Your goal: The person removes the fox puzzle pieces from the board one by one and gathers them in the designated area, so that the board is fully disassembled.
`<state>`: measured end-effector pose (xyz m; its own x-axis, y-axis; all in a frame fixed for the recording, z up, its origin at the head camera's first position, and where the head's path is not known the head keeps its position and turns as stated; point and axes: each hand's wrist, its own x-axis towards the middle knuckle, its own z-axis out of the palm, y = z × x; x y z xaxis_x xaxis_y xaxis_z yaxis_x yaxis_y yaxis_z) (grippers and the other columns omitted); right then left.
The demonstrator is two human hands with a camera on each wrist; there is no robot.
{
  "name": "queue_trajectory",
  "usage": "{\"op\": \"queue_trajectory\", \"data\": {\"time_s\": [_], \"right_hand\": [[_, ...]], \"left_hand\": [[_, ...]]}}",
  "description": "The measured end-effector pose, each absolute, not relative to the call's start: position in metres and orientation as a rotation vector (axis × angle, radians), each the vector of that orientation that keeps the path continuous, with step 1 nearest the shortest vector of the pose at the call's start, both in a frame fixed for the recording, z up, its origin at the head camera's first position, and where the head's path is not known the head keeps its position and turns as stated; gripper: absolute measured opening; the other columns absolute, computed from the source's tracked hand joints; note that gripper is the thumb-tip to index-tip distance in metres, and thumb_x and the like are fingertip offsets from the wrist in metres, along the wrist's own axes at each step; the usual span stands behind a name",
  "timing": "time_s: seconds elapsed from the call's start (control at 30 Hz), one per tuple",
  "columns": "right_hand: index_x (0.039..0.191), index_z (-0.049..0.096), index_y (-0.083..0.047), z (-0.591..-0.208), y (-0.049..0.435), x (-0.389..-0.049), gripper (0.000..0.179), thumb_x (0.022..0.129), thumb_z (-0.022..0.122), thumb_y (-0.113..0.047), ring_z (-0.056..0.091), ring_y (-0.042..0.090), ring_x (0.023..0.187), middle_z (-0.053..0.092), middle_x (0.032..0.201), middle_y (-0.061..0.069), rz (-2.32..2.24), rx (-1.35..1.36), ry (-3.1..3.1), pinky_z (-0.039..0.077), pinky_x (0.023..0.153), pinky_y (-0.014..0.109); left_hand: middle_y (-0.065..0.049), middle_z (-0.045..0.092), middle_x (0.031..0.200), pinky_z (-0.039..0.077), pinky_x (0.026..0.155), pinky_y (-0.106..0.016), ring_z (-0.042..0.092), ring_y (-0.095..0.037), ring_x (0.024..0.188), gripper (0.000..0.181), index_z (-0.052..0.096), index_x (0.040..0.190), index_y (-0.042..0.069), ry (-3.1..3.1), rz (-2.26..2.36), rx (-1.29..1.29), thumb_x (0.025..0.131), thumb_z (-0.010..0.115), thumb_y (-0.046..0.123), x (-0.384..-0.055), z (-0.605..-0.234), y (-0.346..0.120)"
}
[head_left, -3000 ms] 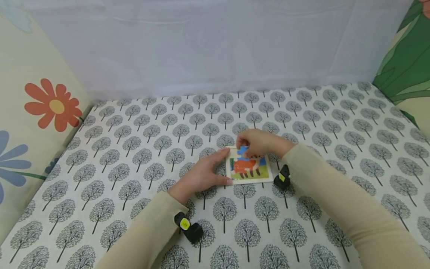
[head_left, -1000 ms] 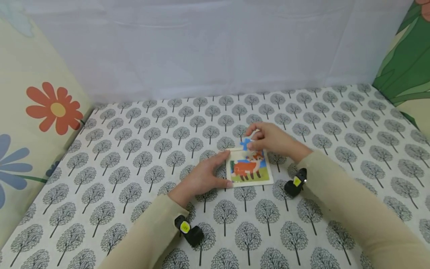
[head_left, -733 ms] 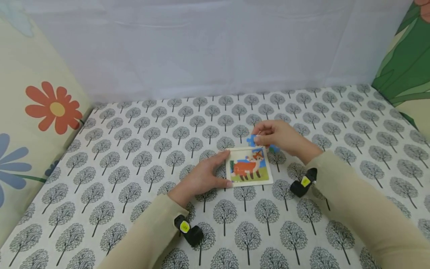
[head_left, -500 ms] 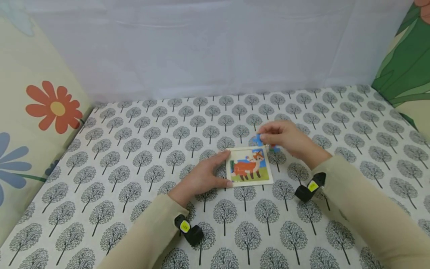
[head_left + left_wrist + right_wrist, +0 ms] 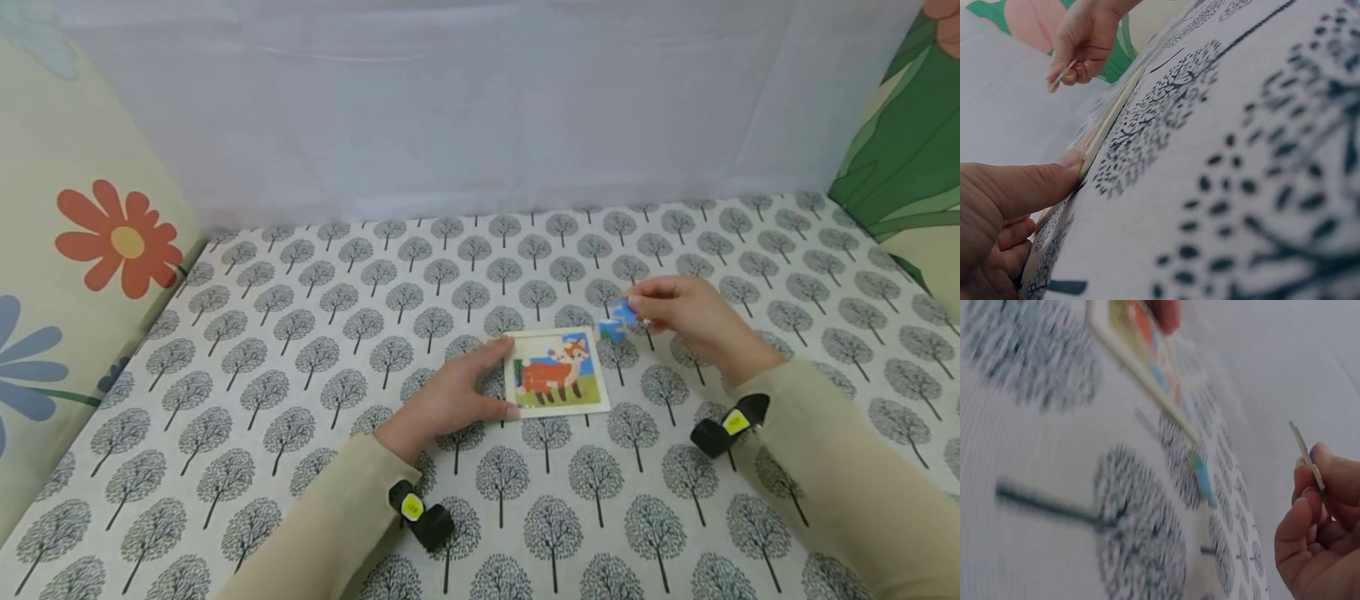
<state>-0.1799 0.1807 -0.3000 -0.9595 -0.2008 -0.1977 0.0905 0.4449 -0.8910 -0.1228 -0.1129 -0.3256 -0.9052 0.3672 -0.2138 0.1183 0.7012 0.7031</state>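
A small square puzzle tray (image 5: 604, 407) with a fox picture lies on the cloth, a bare cream strip showing at its upper left. My left hand (image 5: 450, 392) holds its left side, thumb at the near corner and a finger at the far one; the left wrist view has the thumb (image 5: 1041, 184) pressed on the tray edge. To the right, my right hand (image 5: 690, 321) pinches a blue jigsaw piece (image 5: 624, 312) between thumb and fingers. That piece (image 5: 1305, 453) appears edge-on in the right wrist view, raised off the cloth.
Just beyond the tray's far right corner lies a loose blue-green jigsaw piece (image 5: 609, 331). A cloth printed with trees (image 5: 322, 442) covers the table. White fabric (image 5: 480, 108) closes off the back, and flower-patterned panels (image 5: 82, 350) stand at the sides.
My right hand has carried the blue jigsaw piece from over the tray's top edge away to the right, uncovering the fox picture and a loose piece. My left hand stays on the tray.
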Motion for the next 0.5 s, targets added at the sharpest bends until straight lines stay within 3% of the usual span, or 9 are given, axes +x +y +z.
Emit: {"op": "queue_trajectory", "data": {"time_s": [0.17,0.5], "right_hand": [[0.115,0.059,-0.002,-0.305,0.189,-0.181,0.033,0.091,0.058,-0.025,0.05,0.011,0.071,0.059,0.084,-0.004,-1.416,-0.059,2.513,0.048,0.07,0.024],[0.117,0.058,-0.004,-0.318,0.198,-0.187,0.035,0.09,0.059,-0.028,0.052,0.013,0.077,0.062,0.093,0.0,-1.313,0.021,2.556,0.048,0.07,0.023]], "left_hand": [[0.005,0.021,0.152,0.014,0.115,-0.04,0.019,-0.018,0.141,0.093,0.026,0.147,0.019,2.574,1.029,0.374,0.07,0.079,0.024,-0.122,-0.325,-0.113],[0.006,0.021,0.152,0.014,0.115,-0.039,0.019,-0.018,0.141,0.093,0.025,0.146,0.019,2.577,1.022,0.378,0.07,0.079,0.025,-0.122,-0.325,-0.112]]}}
